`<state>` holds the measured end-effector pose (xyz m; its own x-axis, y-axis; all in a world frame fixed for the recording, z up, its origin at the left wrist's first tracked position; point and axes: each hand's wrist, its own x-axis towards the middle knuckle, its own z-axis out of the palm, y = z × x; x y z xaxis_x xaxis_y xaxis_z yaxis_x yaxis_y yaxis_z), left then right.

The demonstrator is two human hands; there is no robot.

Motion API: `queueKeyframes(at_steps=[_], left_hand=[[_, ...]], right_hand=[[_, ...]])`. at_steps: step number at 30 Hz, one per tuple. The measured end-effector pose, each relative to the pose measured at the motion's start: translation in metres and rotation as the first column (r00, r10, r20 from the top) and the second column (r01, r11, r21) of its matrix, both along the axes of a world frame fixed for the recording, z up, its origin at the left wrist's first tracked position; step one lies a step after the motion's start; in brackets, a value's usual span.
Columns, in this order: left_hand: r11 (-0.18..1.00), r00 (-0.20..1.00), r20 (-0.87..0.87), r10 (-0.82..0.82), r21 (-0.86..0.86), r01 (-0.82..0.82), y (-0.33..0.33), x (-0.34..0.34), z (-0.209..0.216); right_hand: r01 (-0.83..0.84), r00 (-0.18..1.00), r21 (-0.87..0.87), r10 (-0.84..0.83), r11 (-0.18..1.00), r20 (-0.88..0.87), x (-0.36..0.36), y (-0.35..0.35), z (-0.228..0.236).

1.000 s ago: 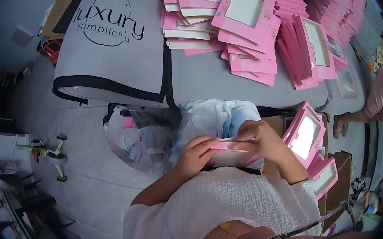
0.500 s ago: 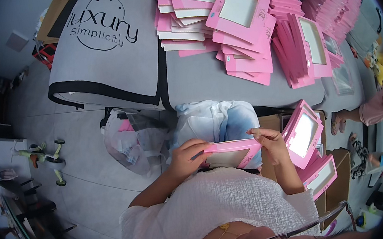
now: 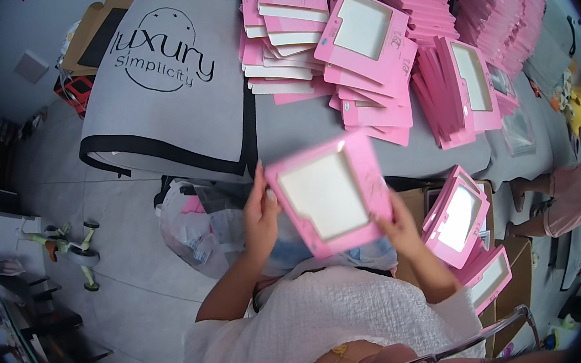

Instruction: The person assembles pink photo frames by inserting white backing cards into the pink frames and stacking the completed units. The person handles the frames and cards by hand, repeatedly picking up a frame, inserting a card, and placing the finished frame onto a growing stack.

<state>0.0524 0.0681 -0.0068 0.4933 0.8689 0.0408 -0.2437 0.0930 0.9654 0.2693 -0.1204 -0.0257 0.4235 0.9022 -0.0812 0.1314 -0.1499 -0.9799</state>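
Note:
A flat pink box (image 3: 328,195) with a large window, pale inside, is held up above my lap, tilted and slightly blurred. My left hand (image 3: 261,217) grips its left edge. On the lower right edge, my right hand (image 3: 397,223) closes with the thumb on the front face. Past the box, on the grey sofa seat (image 3: 284,128), lies a fanned pile of similar pink boxes (image 3: 362,26). More windowed pink boxes (image 3: 458,216) lean in a cardboard carton (image 3: 513,281) to my right.
Tall stacks of pink packages (image 3: 503,6) fill the far right of the sofa. A grey cover (image 3: 168,116) with black trim drapes the left part. A clear plastic bag (image 3: 192,228) sits on the floor, and a small green tricycle (image 3: 68,243) stands further left. A person's legs (image 3: 564,197) show at right.
The pink box has been raised from my lap and turned so its windowed face shows fully. Both hands moved up with it, and my right hand now grips its lower right edge.

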Motion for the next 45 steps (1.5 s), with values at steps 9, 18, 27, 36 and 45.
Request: queueKeyframes(at_steps=[9, 18, 27, 36, 45], left_hand=[[0.932, 0.981, -0.021, -0.195, 0.309, 0.192, 0.092, 0.116, 0.030], [0.964, 0.954, -0.262, -0.144, 0.181, 0.196, 0.182, 0.236, 0.033], [0.932, 0.868, -0.343, -0.359, -0.170, 0.319, 0.173, 0.253, 0.045], [0.874, 0.844, -0.268, -0.465, -0.293, 0.388, 0.142, 0.250, 0.042], [0.830, 0.754, -0.355, -0.553, -0.320, 0.457, 0.099, 0.194, 0.045]], right_hand=[[0.543, 0.824, 0.222, -0.565, 0.810, 0.045, 0.166, 0.157, 0.079], [0.535, 0.836, -0.065, -0.517, 0.842, 0.185, 0.172, 0.155, 0.034], [0.499, 0.787, -0.194, -0.535, 0.845, -0.307, 0.192, 0.151, 0.026], [0.438, 0.798, 0.142, -0.311, 0.888, -0.516, 0.177, 0.145, 0.025], [0.622, 0.730, 0.032, -0.564, 0.782, -0.386, 0.096, 0.101, 0.048]])
